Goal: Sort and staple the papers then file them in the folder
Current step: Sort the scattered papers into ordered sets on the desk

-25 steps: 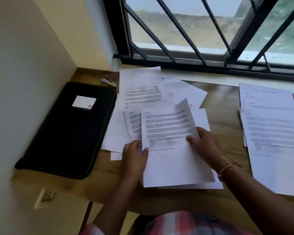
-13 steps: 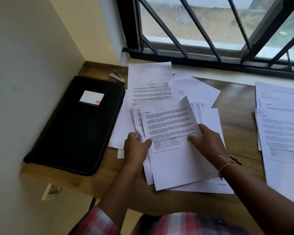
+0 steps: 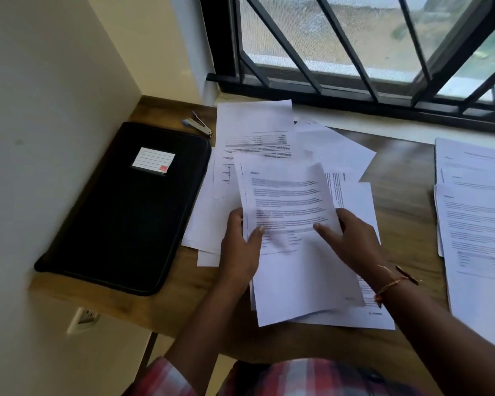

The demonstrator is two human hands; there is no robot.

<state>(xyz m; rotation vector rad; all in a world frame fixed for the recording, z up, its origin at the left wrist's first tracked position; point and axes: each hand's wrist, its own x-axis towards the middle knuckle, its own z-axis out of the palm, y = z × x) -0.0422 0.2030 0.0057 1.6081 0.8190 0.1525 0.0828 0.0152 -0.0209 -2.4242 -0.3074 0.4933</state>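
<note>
The left hand [image 3: 239, 250] pinches the top sheet [image 3: 295, 201] at its left edge and the right hand [image 3: 352, 238] grips the opposite edge, probably to lift it off for sorting (its print is blurred). The sheet sits right of the folder [image 3: 126, 210], over the loose papers [image 3: 335, 150]. Its long axis runs away from the person, heading farthest. The stapler [image 3: 197, 125] lies just past the folder's far corner.

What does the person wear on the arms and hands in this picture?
No gloves on the left hand or the right hand; both forearms are bare. The right wrist carries a thin orange-gold bracelet. A pink and red checked sleeve covers the left upper arm.
</note>
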